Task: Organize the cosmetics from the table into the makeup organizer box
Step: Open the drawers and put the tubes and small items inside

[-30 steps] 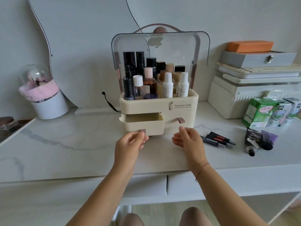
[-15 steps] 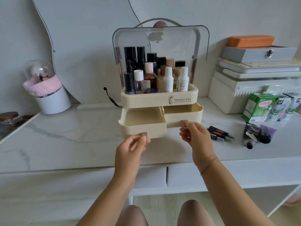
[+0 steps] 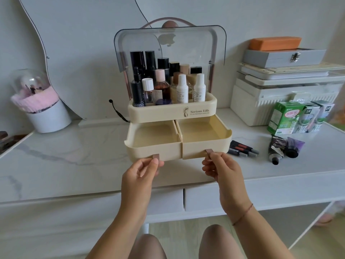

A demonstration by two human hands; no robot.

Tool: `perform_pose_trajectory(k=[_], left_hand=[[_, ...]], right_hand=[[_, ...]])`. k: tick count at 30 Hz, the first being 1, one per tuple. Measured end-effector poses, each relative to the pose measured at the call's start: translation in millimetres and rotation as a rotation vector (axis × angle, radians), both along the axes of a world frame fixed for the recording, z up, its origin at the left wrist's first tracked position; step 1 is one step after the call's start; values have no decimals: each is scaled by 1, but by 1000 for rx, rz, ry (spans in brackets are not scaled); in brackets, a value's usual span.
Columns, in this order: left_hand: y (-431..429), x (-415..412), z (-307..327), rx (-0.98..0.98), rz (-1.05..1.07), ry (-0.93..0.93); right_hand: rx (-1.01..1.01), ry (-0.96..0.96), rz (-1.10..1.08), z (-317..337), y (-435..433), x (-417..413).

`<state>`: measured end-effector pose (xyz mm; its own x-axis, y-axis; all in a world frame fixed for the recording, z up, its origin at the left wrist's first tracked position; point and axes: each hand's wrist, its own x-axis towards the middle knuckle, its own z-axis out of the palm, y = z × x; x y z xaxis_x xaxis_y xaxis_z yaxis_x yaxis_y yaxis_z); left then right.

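Observation:
The cream makeup organizer box [image 3: 168, 114] stands at the middle of the white table, its clear lid raised and its top tray full of bottles [image 3: 182, 88]. Both lower drawers are pulled out with nothing in them: the left drawer [image 3: 153, 152] and the right drawer [image 3: 205, 148]. My left hand [image 3: 141, 174] pinches the left drawer's brown pull tab. My right hand [image 3: 222, 171] pinches the right drawer's tab. On the table to the right lie dark lipstick tubes [image 3: 242, 148], a black-and-silver tube [image 3: 276, 150] and a purple tube [image 3: 294, 148].
Green and white cartons [image 3: 283, 118] stand at the right in front of a white ribbed case [image 3: 261, 107] stacked with a grey box [image 3: 280, 57] and an orange case. A white pot with pink brushes [image 3: 43, 109] stands at the left, a mirror behind.
Both drawers have slid out toward me. The right one was shut a second ago and is now fully out; the left one came out further.

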<state>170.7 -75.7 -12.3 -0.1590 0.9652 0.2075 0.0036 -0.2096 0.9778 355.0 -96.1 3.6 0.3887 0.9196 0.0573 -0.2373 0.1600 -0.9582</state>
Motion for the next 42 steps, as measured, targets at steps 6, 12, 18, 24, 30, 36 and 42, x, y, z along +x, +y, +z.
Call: perform_pose_trajectory(k=[6,12,18,24,30,36,42], left_hand=[[-6,-1,-1,-7,-12,-60],[-20,26,-16,30,-65,-19],[-19,51,-20,220,-68,392],[-7,64,-36,414,-88,646],[-3,62,-43,493,-103,736],[-2,62,-44,509,-106,710],[-6,61,-40,461,-142,731]], right_hand=[[19,-14,33,-3,0,1],[50,-181,-29,-8,-7,31],[-65,-1149,-225,8,22,110],[-281,-1471,23,-12,56,125],[-285,-1654,-27,-15,62,120],[-304,-1708,64,-6,65,113],[-268,-1636,19,-10,63,107]])
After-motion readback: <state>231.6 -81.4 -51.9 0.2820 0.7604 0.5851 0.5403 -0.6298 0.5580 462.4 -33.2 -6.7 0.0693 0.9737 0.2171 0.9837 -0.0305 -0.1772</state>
